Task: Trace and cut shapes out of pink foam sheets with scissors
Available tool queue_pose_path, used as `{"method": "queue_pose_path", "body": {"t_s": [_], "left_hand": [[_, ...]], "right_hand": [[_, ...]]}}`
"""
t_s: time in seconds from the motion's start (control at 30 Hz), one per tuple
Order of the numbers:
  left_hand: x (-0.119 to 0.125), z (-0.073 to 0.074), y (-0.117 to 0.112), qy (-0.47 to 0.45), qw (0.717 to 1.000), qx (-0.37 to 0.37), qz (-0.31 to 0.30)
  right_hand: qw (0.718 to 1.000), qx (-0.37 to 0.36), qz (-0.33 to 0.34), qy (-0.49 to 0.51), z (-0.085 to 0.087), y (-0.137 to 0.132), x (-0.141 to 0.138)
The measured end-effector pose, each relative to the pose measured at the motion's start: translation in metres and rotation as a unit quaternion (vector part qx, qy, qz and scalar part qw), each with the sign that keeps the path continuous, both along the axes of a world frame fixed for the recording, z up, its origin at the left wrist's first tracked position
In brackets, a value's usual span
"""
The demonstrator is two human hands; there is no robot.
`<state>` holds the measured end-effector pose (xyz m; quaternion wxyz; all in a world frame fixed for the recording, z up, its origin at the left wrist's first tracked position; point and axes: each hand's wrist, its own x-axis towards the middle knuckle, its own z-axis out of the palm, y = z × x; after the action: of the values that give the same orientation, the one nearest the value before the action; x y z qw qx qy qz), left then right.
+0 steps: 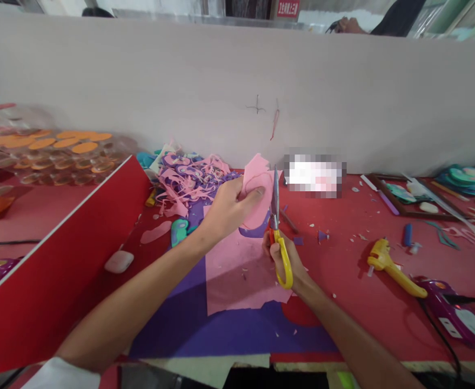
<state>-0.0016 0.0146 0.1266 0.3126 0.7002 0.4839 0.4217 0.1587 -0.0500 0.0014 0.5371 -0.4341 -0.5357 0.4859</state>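
My left hand (231,208) is closed on a piece of pink craft sheet (257,189), its thumb pressed on the front. A curved outline shows on that piece. In my right hand (288,259) are scissors (276,227) with yellow handles, blades pointing up. The blades stand along the right edge of the pink piece; whether they touch it I cannot tell. Below both hands lies a larger pink sheet (237,281) with a ragged lower edge, on top of a purple sheet (180,324).
A heap of pink and purple scraps (192,178) lies behind my left hand. A red divider (75,259) stands at left, an eraser-like white block (119,261) beside it. On the right are a yellow glue gun (395,267), a purple device (456,313) and a framed tray (407,214).
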Motion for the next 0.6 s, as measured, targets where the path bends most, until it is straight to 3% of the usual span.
{"method": "queue_pose_path", "body": {"t_s": [0.3,0.6], "left_hand": [[-0.0027,0.0034,0.0022,-0.016,0.999,-0.006,-0.034],[-0.005,0.0093,0.0029,-0.059,0.997,0.039,-0.043]], "right_hand": [[0.998,0.027,0.011,-0.064,0.0043,-0.0017,0.0072],[0.999,0.018,0.007,-0.048,0.0011,-0.0022,0.0072]]}}
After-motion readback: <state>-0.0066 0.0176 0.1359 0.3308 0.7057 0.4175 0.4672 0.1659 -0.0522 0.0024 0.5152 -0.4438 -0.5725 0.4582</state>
